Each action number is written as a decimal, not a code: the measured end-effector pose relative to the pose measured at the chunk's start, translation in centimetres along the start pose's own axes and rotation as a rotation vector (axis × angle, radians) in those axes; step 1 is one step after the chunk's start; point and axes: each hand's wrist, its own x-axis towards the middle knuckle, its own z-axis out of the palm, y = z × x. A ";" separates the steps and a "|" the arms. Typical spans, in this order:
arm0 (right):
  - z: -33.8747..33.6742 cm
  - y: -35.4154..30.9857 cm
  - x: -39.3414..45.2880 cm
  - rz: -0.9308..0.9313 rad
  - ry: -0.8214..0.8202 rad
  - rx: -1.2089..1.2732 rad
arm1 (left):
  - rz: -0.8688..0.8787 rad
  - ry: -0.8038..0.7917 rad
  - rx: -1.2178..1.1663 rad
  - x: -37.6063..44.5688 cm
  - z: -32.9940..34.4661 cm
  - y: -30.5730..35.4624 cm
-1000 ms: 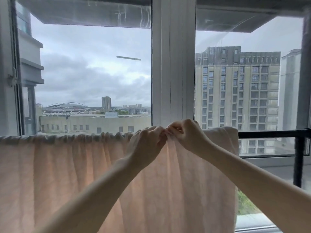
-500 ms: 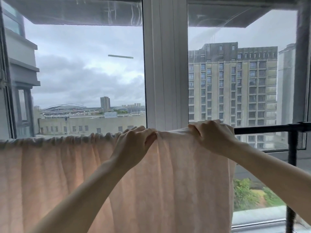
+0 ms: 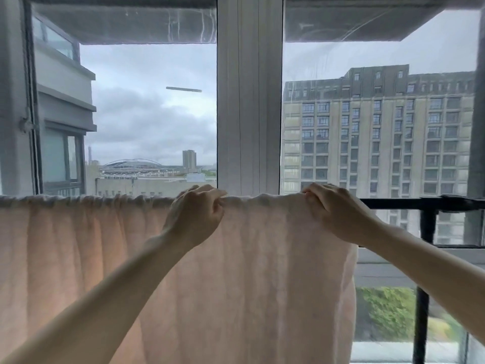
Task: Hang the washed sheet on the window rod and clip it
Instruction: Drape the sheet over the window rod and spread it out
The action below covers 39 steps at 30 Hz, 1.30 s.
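The pale pink sheet (image 3: 262, 271) hung over the black window rod (image 3: 393, 203), draped down in front of the glass. To the left of the hands its top edge was gathered into small folds along the rod; between the hands it lay flatter and smoother. Its right edge fell just past the right hand, leaving the rod bare from there on towards the right, where a black upright post (image 3: 426, 258) met it.

The left hand (image 3: 195, 214) gripped the top edge of the sheet at the rod, its fingers (image 3: 210, 191) curled over the fold and clamped on the cloth, thumb side towards the middle. The right hand (image 3: 333, 211) held the same edge further right, near the sheet's end, its fingers (image 3: 315, 190) likewise curled over the top and closed on the cloth. The two hands were well apart, with a stretch of sheet between them, in front of the white window frame (image 3: 249, 101).

Through the glass stood a tall grey building (image 3: 380, 132) on the right and a cloudy sky on the left. No clip could be made out on the sheet.
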 end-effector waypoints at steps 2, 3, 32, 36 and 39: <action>0.0 0.6 -0.3 -0.026 0.015 0.017 | 0.084 -0.001 -0.042 0.1 0.9 2.4; -0.1 0.9 -0.5 -0.038 0.024 0.016 | 0.118 -0.009 -0.064 0.2 1.3 3.5; 0.0 1.1 0.0 0.107 0.249 0.100 | 0.108 -0.129 0.016 1.4 3.7 7.0; 0.5 -0.2 2.2 0.075 0.300 0.297 | 0.051 -0.175 -0.037 1.9 3.4 7.1; 0.6 -1.5 4.4 0.031 0.252 0.375 | -0.013 -0.193 -0.091 2.2 3.2 7.2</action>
